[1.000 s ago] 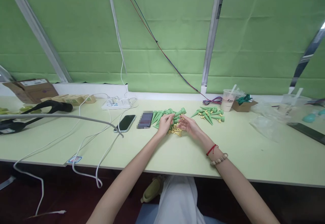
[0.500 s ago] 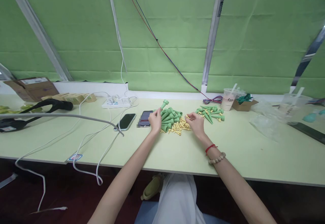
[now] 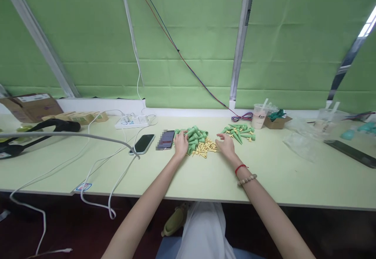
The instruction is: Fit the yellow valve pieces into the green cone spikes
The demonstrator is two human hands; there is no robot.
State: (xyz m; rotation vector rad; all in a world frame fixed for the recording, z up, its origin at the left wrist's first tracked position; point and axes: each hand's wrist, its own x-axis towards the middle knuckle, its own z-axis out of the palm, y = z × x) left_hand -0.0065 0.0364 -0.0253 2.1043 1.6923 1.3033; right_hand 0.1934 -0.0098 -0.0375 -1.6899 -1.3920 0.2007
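My left hand lies at the left side of a heap of green cone-shaped plastic pieces. Its fingers are curled round a green piece that now lies low against the heap; the fingers partly cover it. Small yellow plastic pegs are spread in front of the heap, between both hands. My right hand is just right of these pegs, with thumb and fingertips drawn together; whatever may be in them is hidden. Beyond it lies a second group of green cones with yellow pegs on or among them.
Left of the heap lie two phones, a power strip and loose white cables. To the right are a plastic cup, a small cardboard box, crumpled clear plastic and a dark flat bar.
My left hand has lowered the green piece from upright above the heap down onto it. The yellow peg seen in my right fingertips no longer shows. The view has shifted slightly.
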